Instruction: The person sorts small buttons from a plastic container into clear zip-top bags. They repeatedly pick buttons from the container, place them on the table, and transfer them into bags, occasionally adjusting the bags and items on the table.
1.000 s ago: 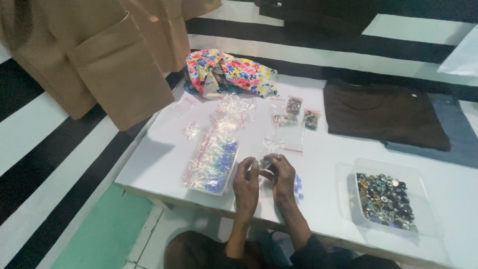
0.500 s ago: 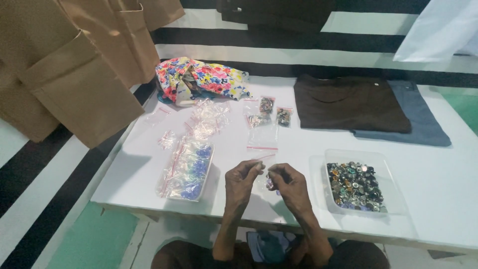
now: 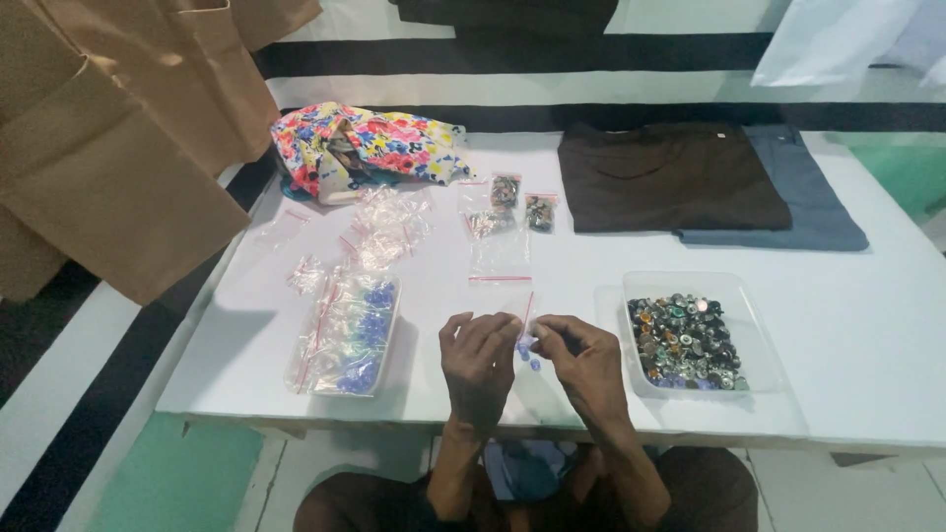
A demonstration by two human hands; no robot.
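My left hand and my right hand meet over the white table near its front edge. Between their fingertips they pinch a small clear zip bag with a red strip; a few blue beads show at its lower end. To the left lies a clear tray piled with little bags of blue and pale beads. On the right stands a clear tray of mixed metal buttons.
Loose empty zip bags and small filled bags lie mid-table. A floral cloth sits at the back left, a folded brown shirt over a blue one at the back right. Tan garments hang at left.
The view has swung so the table sits more centred and level. Both hands stay together on the small bag; its blue beads now show below the fingers.
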